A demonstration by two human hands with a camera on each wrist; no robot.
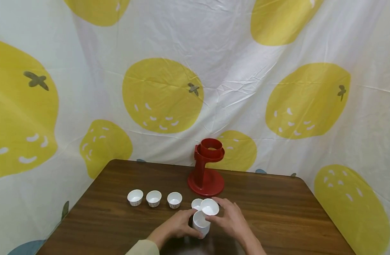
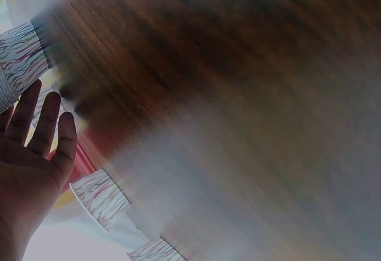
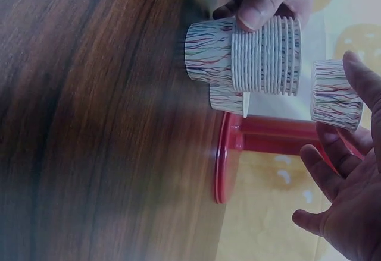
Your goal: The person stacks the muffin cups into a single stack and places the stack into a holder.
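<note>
Left hand: the left hand (image 1: 179, 225), low in the centre of the head view, has its fingers wrapped around the stack of cups (image 1: 201, 224); in the right wrist view its thumb presses the ribbed rims.
Right hand: the right hand (image 1: 230, 219), just right of the stack, pinches a single cup (image 1: 209, 207) at its fingertips, lifted clear above the stack.
Stack of cups: white paper cups with thin coloured squiggles on the wall, many nested rims, standing on the brown table (image 1: 278, 212).
Single cup: same pattern, white inside, mouth up.
Nearby: another cup (image 1: 196, 204) stands just behind the stack; three cups (image 1: 154, 198) sit in a row to the left.
Behind: a red stand (image 1: 207, 168) with a ring on top, at mid frame.
Backdrop: lemon-print cloth (image 1: 163, 95).
</note>
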